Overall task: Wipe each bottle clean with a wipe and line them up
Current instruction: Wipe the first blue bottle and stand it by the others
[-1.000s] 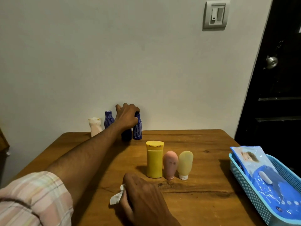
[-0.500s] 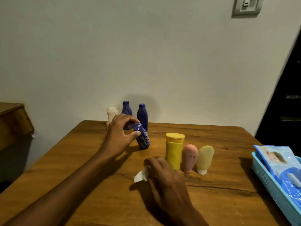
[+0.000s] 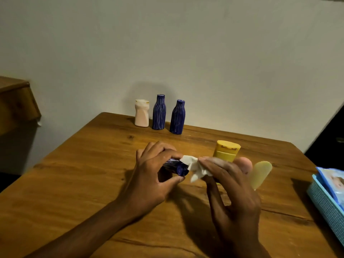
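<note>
Your left hand (image 3: 150,175) grips the blue bottle (image 3: 175,167); your right hand (image 3: 232,185) pinches the wipe (image 3: 193,165) against it. Wiping underway; next, stand it beside the yellow bottle (image 3: 226,150).

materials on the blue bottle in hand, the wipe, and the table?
Blue bottle: looks like glossy plastic, with a sheen on its base; could be glazed.
Wipe: thin white nonwoven or tissue, crumpled and limp between bottle and right hand.
Table: wood with visible grain and knots, semi-gloss; solid or veneer unclear.
</note>
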